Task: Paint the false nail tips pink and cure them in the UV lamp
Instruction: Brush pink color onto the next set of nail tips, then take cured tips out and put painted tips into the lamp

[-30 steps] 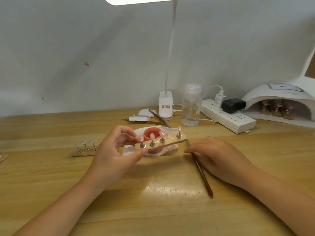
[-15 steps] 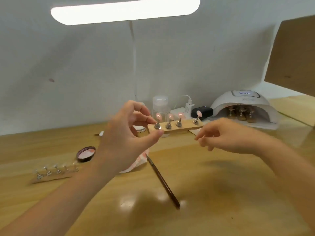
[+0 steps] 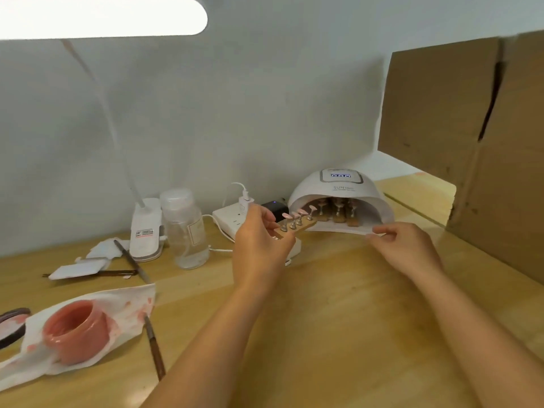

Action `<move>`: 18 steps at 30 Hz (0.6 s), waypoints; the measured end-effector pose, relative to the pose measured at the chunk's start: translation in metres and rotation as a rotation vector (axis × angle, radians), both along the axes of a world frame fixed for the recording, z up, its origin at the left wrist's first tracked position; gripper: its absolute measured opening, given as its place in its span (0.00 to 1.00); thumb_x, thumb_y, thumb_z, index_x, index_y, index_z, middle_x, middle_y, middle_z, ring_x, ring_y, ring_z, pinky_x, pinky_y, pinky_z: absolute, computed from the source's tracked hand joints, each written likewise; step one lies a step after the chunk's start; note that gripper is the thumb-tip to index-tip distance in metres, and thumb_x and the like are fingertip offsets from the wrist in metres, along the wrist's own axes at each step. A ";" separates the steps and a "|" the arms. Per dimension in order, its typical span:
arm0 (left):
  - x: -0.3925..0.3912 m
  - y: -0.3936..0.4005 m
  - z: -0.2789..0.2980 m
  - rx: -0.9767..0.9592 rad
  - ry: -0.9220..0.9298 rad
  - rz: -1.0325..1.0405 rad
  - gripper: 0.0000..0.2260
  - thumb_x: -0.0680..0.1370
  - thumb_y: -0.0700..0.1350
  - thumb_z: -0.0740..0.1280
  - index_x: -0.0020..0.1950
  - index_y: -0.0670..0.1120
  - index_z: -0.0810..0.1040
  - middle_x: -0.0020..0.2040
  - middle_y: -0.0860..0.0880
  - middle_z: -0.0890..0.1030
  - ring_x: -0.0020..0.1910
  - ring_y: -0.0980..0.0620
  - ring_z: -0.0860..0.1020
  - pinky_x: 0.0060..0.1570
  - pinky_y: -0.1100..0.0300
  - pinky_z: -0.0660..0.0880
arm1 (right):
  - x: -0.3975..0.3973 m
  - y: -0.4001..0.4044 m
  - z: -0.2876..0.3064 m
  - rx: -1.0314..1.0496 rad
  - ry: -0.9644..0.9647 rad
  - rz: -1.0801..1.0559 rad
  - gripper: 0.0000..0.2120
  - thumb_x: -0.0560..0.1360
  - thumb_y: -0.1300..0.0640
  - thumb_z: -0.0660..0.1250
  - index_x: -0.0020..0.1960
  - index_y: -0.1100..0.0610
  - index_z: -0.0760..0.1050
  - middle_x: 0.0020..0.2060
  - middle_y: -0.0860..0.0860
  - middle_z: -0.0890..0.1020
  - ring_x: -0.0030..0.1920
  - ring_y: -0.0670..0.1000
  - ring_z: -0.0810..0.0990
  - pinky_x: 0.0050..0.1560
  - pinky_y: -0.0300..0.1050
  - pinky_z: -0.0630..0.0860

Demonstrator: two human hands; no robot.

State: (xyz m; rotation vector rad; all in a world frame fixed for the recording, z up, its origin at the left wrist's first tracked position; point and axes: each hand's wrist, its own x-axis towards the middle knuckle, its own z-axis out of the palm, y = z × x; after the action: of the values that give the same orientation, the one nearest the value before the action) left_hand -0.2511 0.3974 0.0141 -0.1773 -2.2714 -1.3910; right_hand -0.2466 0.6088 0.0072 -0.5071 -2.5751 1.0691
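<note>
My left hand [image 3: 259,245] grips one end of a wooden strip [image 3: 297,228] that carries several pink-painted nail tips [image 3: 300,214] on metal stands. The strip's far end points into the mouth of the white UV lamp [image 3: 338,189], where more strips with tips stand inside. My right hand [image 3: 403,245] pinches the front edge of the white sheet [image 3: 341,229] under the lamp. An open jar of pink gel [image 3: 75,331] sits on a stained tissue at the lower left. The brush [image 3: 154,348] lies on the table beside it.
A clear bottle [image 3: 187,228], the desk lamp's base [image 3: 147,228] and a white power strip [image 3: 232,219] stand along the wall. Tweezers and pads [image 3: 88,269] lie at the left. The jar's lid [image 3: 11,325] is at the far left. A cardboard panel [image 3: 471,142] rises at the right.
My left hand carried the strip of painted tips rightward up to the lamp's mouth. My right hand, which had let go of the brush, reached the sheet under the lamp. The view swung right.
</note>
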 end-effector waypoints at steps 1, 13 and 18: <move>-0.003 0.005 -0.004 -0.003 -0.007 0.014 0.14 0.69 0.42 0.72 0.44 0.50 0.68 0.38 0.59 0.73 0.38 0.61 0.73 0.33 0.71 0.67 | -0.006 0.000 -0.003 0.006 0.012 -0.007 0.14 0.74 0.53 0.67 0.58 0.54 0.78 0.55 0.54 0.80 0.51 0.54 0.77 0.44 0.42 0.67; -0.018 0.036 -0.019 -0.136 0.033 0.234 0.12 0.70 0.48 0.71 0.42 0.51 0.66 0.36 0.57 0.74 0.41 0.54 0.75 0.44 0.64 0.51 | -0.054 -0.012 -0.011 0.255 0.073 -0.079 0.12 0.73 0.45 0.67 0.47 0.53 0.81 0.44 0.50 0.83 0.45 0.54 0.78 0.35 0.40 0.63; -0.017 0.033 -0.019 -0.127 0.072 0.229 0.12 0.69 0.46 0.71 0.41 0.51 0.67 0.34 0.59 0.73 0.38 0.54 0.73 0.45 0.64 0.52 | -0.048 -0.007 -0.009 0.318 0.052 -0.063 0.11 0.70 0.45 0.67 0.39 0.53 0.79 0.37 0.50 0.81 0.41 0.54 0.78 0.33 0.40 0.64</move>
State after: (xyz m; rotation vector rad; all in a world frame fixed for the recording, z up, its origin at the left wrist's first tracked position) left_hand -0.2679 0.4302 -0.0051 -0.0067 -2.2415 -1.1085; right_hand -0.2943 0.6020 -0.0017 -0.4674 -2.5949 0.6259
